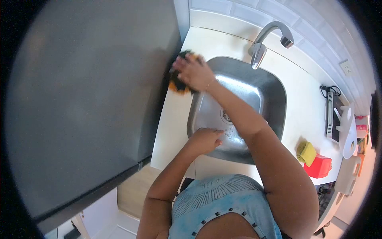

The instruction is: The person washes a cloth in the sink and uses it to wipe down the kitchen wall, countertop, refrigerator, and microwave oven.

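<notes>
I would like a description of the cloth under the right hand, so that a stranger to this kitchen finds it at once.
Start at the steel sink set in the white counter. Beside its far-left corner, next to the big grey panel, the right hand lies on a cloth. Its dark and orange patches set it apart from the white counter and the sink.

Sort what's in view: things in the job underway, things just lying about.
Apparently in the job:
- dark-and-orange cloth, under the right hand
- white counter, beneath the cloth
- sink, left hand at its near side

Just lying about:
- yellow cloth or sponge
- red container
- whitish jug
</notes>
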Motion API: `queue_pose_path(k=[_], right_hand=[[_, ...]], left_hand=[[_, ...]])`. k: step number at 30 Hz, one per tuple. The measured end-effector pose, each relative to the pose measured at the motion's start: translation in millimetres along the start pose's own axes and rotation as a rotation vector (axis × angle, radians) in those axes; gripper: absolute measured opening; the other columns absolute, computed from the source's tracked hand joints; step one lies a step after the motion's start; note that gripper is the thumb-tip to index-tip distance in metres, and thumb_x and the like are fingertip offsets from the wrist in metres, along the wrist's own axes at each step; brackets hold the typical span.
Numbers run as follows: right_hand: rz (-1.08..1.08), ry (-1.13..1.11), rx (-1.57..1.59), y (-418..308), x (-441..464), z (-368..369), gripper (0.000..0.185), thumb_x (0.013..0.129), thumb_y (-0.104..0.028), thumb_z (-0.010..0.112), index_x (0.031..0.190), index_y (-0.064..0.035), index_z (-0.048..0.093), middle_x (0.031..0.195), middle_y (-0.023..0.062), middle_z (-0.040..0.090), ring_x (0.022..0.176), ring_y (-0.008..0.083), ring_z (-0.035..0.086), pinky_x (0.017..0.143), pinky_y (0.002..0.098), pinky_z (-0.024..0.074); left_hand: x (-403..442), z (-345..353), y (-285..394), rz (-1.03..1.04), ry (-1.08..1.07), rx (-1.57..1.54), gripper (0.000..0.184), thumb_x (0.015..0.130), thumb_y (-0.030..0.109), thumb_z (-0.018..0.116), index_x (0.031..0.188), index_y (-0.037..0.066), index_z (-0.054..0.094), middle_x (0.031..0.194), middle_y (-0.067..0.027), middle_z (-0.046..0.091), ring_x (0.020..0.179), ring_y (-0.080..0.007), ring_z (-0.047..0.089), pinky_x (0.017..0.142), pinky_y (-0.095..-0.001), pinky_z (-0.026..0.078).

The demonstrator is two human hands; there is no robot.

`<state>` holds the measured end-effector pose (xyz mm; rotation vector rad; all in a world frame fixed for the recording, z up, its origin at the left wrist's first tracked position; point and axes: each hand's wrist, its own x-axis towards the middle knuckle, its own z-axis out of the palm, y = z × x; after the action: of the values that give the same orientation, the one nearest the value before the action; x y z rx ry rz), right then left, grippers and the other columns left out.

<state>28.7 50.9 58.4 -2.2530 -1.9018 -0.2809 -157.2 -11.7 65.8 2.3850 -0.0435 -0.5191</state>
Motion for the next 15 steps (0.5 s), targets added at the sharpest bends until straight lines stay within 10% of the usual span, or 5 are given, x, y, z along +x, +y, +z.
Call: queue_pose_path(k=[15], right_hand=[[0.521,0.054,0.036,109.5,55.4,19.7,0.046,0.093,-0.041,0.029,0.133,-0.0200,0.039,0.143,0.0038,0.032,0.131,0.0263,0.029,0.106,0.0498,0.0200]], left_hand=[[26.2,-31.3,-3.8,0.142,0.191,-0.069,0.032,0.084,0.017,0.055,0.114,0.006,0.054,0.104,-0.0150,0.060,0.094,-0.0325,0.058,0.085,-0.0423,0.044]])
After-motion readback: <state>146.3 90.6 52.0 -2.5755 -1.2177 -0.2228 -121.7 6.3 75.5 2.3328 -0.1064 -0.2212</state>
